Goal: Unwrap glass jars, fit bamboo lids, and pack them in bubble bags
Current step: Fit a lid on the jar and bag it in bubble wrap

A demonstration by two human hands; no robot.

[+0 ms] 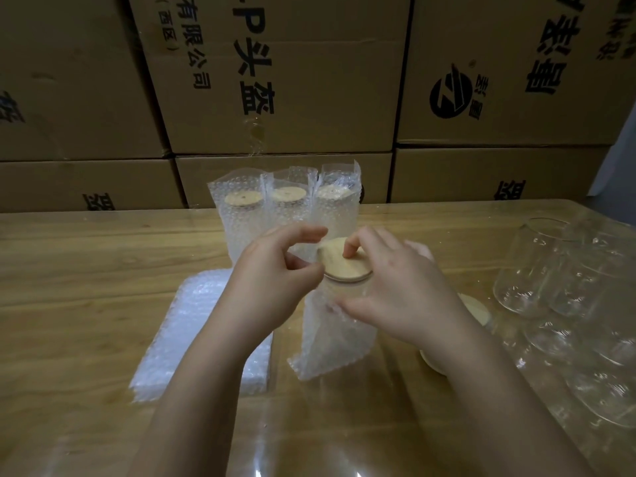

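Your left hand [275, 273] pinches the upper edge of a bubble bag [330, 339] between thumb and fingers, pulling its mouth toward you, while your right hand [395, 287] closes around the jar [347, 287] inside that bag — thumb low against the bubble wrap, a fingertip pressed down on the bamboo lid [344, 263] that sits on the jar's mouth. The jar stands roughly upright at the middle of the wooden table [86, 270], most of its body already sheathed in the bag, with the lid and the glass rim showing above the plastic. Behind your hands, three packed jars [285, 208] stand in a row touching one another, each in its own bubble bag with a bamboo lid visible through the open top. To the left of the jar you hold, a flat stack of empty bubble bags [192, 332] lies on the table, partly under your left forearm. On the right, a cluster of bare glass jars [564, 290] lies and stands close together — their exact number is hard to tell through the reflections. Two loose bamboo lids [476, 306] peek out beside your right wrist, one near the jars and one nearer to you. Cardboard boxes [309, 80] with printed characters are stacked along the far edge of the table.
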